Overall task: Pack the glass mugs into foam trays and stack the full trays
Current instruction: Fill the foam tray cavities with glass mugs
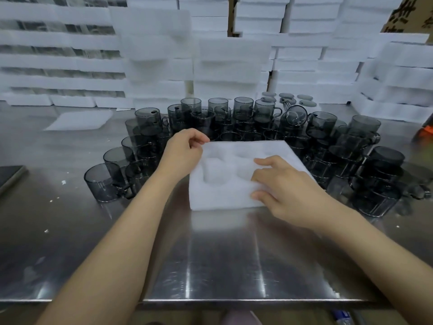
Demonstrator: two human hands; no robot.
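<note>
Foam tray (225,193) lies empty on steel table (210,254) before the glass mugs (243,106), your left hand (182,153) pinching its far-left corner, right hand (288,191) resting slack on top: light, soft, likely crushable, so lift it by 2 opposite edges.

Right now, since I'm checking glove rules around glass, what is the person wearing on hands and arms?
Nothing visible: left hand and right hand are ungloved; left arm and right arm are bare, no sleeve in view. No watch, ring or bracelet shows.
</note>
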